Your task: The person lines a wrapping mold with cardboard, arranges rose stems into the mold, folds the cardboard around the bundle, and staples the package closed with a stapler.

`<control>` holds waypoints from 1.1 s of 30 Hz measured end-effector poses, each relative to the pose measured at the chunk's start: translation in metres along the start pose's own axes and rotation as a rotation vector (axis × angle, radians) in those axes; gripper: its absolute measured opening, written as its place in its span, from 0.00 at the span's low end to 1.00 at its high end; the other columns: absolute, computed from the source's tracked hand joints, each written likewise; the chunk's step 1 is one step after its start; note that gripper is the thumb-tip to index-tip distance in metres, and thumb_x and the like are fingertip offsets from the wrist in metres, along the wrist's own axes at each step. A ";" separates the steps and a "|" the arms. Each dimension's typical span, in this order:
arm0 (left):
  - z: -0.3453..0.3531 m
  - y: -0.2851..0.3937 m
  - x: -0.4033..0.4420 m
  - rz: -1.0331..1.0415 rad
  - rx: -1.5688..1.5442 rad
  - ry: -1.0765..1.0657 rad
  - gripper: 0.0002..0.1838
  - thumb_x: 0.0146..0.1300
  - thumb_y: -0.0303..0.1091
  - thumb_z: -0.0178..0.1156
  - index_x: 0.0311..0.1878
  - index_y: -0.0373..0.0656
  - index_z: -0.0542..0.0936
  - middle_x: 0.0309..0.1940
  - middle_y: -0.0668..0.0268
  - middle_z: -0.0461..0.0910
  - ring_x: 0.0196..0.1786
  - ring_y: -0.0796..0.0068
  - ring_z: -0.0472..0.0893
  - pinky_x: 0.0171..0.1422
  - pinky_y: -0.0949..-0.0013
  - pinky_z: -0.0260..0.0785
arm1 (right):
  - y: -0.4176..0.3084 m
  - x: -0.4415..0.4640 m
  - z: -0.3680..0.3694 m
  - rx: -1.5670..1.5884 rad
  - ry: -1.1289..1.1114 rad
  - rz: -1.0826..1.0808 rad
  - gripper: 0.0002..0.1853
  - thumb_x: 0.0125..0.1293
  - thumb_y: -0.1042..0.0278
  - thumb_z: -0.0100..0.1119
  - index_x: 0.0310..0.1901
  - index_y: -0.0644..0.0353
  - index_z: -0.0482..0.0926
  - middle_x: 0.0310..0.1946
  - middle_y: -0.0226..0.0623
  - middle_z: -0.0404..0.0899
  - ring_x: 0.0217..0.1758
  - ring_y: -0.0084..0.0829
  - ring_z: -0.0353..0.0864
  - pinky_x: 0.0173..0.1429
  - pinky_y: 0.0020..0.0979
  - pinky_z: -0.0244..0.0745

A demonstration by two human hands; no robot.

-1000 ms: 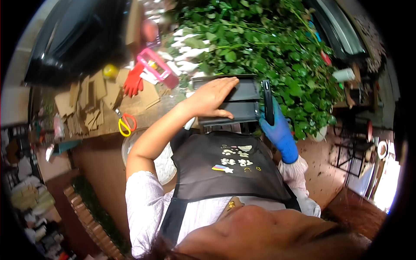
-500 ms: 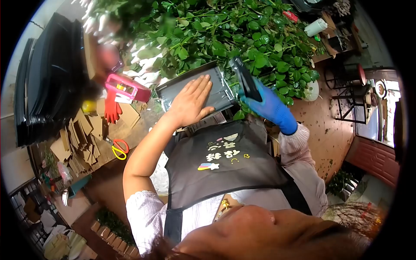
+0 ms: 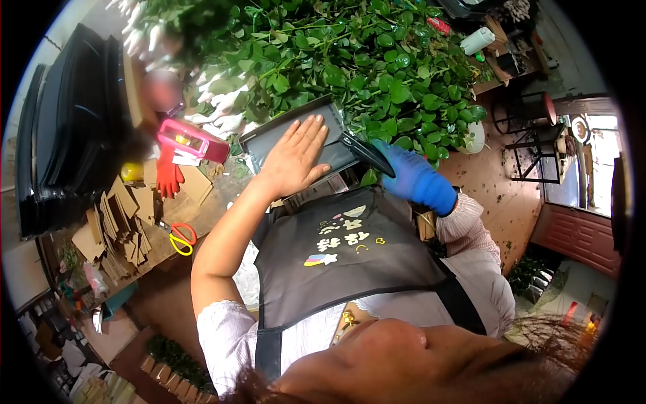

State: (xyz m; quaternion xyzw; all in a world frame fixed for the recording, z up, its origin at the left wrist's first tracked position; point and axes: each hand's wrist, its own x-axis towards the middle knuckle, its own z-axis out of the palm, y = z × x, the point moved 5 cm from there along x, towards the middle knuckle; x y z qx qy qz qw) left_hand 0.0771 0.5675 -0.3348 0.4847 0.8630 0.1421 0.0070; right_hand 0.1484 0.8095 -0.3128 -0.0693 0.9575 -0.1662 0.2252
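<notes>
My bare left hand lies flat, fingers stretched out, on a dark grey shallow tray or box just beyond my apron. A blue glove covers my right hand. Its fingers are wrapped round a black stapler-like tool, whose far end meets the right edge of the tray. Part of the tray's inside is hidden under my left hand. Right behind the tray lies a big heap of green leafy stems.
On the worktable at left are a pink tape dispenser, a red glove, scissors and cardboard pieces. Black sheets stand farther left. White-wrapped flower heads lie behind. A stool stands at right.
The view has swung, shifting the table things leftward. My right hand raised the black tool off the tray's right side, then lowered it to the edge. My left hand stays flat on the tray.
</notes>
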 end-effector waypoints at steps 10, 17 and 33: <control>0.000 0.001 0.001 0.006 0.012 -0.001 0.39 0.76 0.58 0.48 0.79 0.42 0.60 0.81 0.50 0.54 0.84 0.52 0.51 0.86 0.50 0.40 | -0.006 0.006 -0.001 -0.098 -0.034 0.075 0.45 0.61 0.58 0.62 0.78 0.60 0.54 0.57 0.58 0.76 0.56 0.55 0.80 0.62 0.49 0.76; -0.001 0.001 0.000 0.008 0.011 -0.002 0.38 0.75 0.58 0.48 0.79 0.41 0.61 0.81 0.50 0.54 0.84 0.52 0.51 0.86 0.50 0.40 | 0.003 0.013 0.015 0.091 0.100 -0.107 0.43 0.66 0.48 0.62 0.77 0.59 0.57 0.59 0.58 0.76 0.58 0.57 0.80 0.63 0.50 0.75; -0.017 0.056 -0.055 -0.424 -1.486 0.347 0.57 0.68 0.47 0.68 0.85 0.52 0.35 0.79 0.46 0.57 0.82 0.50 0.57 0.83 0.46 0.47 | -0.092 -0.018 -0.025 0.543 0.133 -0.423 0.46 0.65 0.43 0.67 0.80 0.47 0.56 0.78 0.52 0.59 0.79 0.48 0.64 0.80 0.44 0.59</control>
